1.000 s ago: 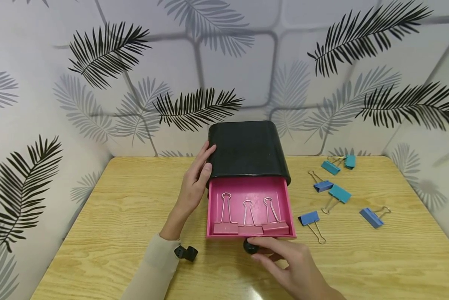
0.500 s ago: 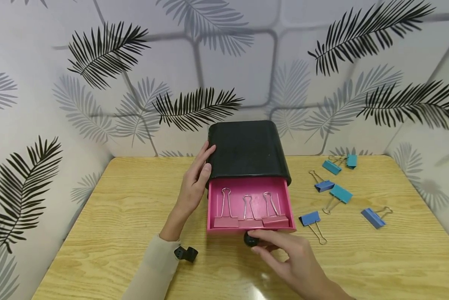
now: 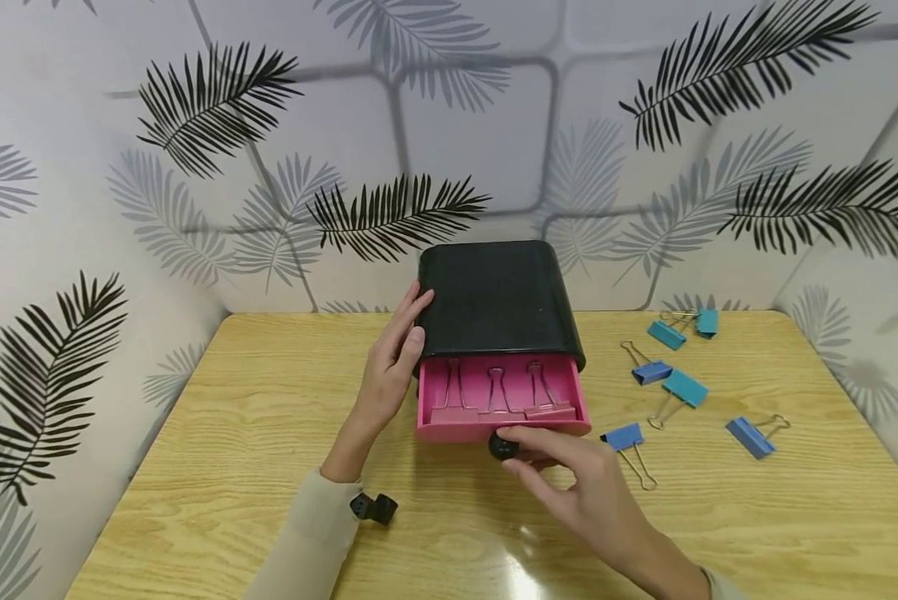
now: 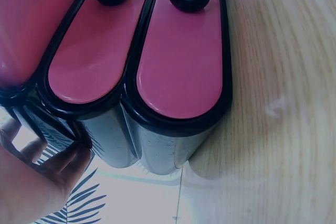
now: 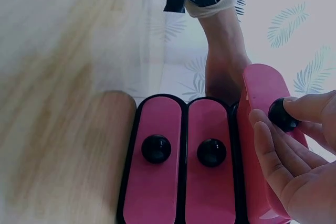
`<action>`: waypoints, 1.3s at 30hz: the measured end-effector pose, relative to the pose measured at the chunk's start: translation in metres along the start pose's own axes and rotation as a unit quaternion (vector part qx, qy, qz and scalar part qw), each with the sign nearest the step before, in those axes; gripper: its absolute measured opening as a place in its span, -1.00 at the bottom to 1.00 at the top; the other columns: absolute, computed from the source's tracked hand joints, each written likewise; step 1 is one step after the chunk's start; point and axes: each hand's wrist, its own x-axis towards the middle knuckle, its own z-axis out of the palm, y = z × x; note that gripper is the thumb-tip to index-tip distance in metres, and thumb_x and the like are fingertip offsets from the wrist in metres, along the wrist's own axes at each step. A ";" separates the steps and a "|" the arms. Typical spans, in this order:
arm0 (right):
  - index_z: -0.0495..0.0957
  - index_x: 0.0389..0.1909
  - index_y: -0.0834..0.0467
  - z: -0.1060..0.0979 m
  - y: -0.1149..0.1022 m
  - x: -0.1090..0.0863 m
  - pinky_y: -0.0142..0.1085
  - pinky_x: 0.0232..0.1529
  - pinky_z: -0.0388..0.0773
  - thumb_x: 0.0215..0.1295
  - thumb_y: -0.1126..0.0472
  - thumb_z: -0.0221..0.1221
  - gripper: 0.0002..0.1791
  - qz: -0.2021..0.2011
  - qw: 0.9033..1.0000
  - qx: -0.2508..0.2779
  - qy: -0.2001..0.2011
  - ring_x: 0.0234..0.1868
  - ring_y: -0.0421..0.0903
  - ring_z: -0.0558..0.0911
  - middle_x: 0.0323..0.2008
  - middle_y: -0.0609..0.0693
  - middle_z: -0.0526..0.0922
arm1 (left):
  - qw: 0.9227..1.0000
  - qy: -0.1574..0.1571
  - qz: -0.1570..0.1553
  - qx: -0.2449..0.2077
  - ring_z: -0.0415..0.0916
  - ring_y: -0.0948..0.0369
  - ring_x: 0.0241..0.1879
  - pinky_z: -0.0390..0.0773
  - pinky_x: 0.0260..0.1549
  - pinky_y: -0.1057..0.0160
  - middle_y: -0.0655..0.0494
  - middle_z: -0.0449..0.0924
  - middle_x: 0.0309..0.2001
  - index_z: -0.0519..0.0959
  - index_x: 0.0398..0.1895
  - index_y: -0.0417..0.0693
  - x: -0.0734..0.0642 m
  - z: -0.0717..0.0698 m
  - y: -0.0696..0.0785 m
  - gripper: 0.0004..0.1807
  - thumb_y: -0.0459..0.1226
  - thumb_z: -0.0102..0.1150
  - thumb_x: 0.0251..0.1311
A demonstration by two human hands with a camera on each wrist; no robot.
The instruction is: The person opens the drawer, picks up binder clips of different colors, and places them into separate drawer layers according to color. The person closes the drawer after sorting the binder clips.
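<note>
A black drawer cabinet [image 3: 497, 296] stands on the table, its top pink drawer [image 3: 456, 432] pulled partway out. Three pink binder clips [image 3: 455, 414] lie in a row along the drawer's front, their wire handles pointing back. My right hand [image 3: 591, 492] pinches the drawer's round black knob [image 3: 502, 447] between thumb and fingers; the right wrist view shows the same knob [image 5: 283, 114] from the front. Against the cabinet's left side rests my left hand [image 3: 389, 362], its fingers extended along the upper edge. Below, two closed pink drawers [image 4: 181, 66] show in the left wrist view.
Right of the cabinet, several loose binder clips are scattered, among them a blue one [image 3: 623, 437] near the drawer, a teal one [image 3: 685, 388] and another blue one [image 3: 751, 437] farther right. A leaf-patterned wall [image 3: 471, 142] rises behind the wooden table [image 3: 269, 383].
The top drawer has slid further into the cabinet, carrying the pink clips with it. My right hand has moved forward with the knob, while my left hand has stayed in place.
</note>
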 end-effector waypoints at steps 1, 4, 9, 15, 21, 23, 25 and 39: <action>0.70 0.10 0.14 0.000 0.001 0.002 -0.38 -0.26 0.70 0.19 0.46 0.41 -0.56 0.000 1.000 -0.002 0.003 -0.22 -0.18 0.78 -0.10 -0.01 0.79 | 1.000 0.001 0.003 -0.001 -0.02 0.01 0.59 0.03 0.52 -0.03 -0.11 0.05 0.61 0.30 0.54 -0.19 0.000 0.000 -0.006 -0.47 -0.36 -0.16 0.55; 0.71 0.12 0.10 -0.001 0.003 0.007 -0.38 -0.25 0.70 0.23 0.42 0.40 -0.57 0.014 1.000 -0.006 0.008 -0.21 -0.20 0.78 -0.07 -0.05 0.79 | 1.000 0.003 0.009 -0.002 -0.02 0.12 0.59 0.06 0.51 -0.01 0.02 0.05 0.62 0.31 0.56 -0.05 0.000 0.001 -0.017 -0.47 -0.28 -0.15 0.57; 0.71 0.13 0.08 -0.001 0.008 0.015 -0.37 -0.24 0.70 0.26 0.37 0.39 -0.59 0.023 0.999 -0.015 0.018 -0.21 -0.20 0.78 -0.06 -0.07 0.79 | 1.000 -0.001 0.013 -0.010 -0.01 0.19 0.59 0.10 0.50 0.01 0.12 0.07 0.62 0.32 0.56 0.06 0.000 0.001 -0.020 -0.47 -0.12 -0.14 0.60; 0.71 0.13 0.06 -0.001 0.016 0.023 -0.36 -0.24 0.70 0.28 0.37 0.38 -0.59 0.031 0.999 -0.020 0.026 -0.20 -0.21 0.77 -0.05 -0.07 0.78 | 1.000 -0.003 0.007 -0.007 -0.02 0.19 0.59 0.07 0.51 0.00 0.09 0.05 0.62 0.31 0.57 0.03 -0.001 0.001 -0.019 -0.47 -0.18 -0.15 0.59; 0.71 0.14 0.01 0.001 0.022 0.029 -0.32 -0.25 0.72 0.28 0.34 0.39 -0.59 0.044 0.998 -0.021 0.034 -0.22 -0.22 0.77 -0.07 -0.12 0.78 | 1.000 -0.008 -0.001 -0.012 -0.03 -0.02 0.59 0.04 0.51 -0.10 -0.16 0.03 0.61 0.28 0.54 -0.23 0.000 -0.001 0.002 -0.46 -0.37 -0.16 0.53; 0.71 0.14 -0.01 0.003 0.024 0.031 -0.30 -0.29 0.72 0.28 0.33 0.39 -0.59 0.050 0.998 -0.020 0.039 -0.24 -0.23 0.76 -0.09 -0.14 0.79 | 1.000 -0.009 -0.004 -0.010 -0.03 -0.07 0.59 0.05 0.51 -0.09 -0.21 0.03 0.60 0.28 0.53 -0.28 0.000 -0.002 0.012 -0.46 -0.39 -0.17 0.52; 0.71 0.13 -0.02 0.004 0.027 0.033 -0.29 -0.33 0.72 0.29 0.33 0.39 -0.59 0.054 0.997 -0.018 0.043 -0.26 -0.23 0.76 -0.13 -0.15 0.79 | 1.000 -0.009 -0.006 -0.008 -0.02 -0.10 0.58 0.06 0.50 -0.08 -0.25 0.04 0.59 0.29 0.51 -0.32 0.000 -0.004 0.020 -0.47 -0.39 -0.17 0.52; 0.70 0.13 0.07 0.009 0.038 0.041 -0.34 -0.19 0.71 0.30 0.33 0.38 -0.62 0.066 0.996 0.008 0.061 -0.17 -0.17 0.77 -0.12 -0.05 0.79 | 1.000 -0.005 -0.013 -0.004 0.00 -0.07 0.58 0.06 0.51 -0.06 -0.26 0.07 0.58 0.30 0.49 -0.34 0.001 -0.004 0.022 -0.47 -0.35 -0.16 0.52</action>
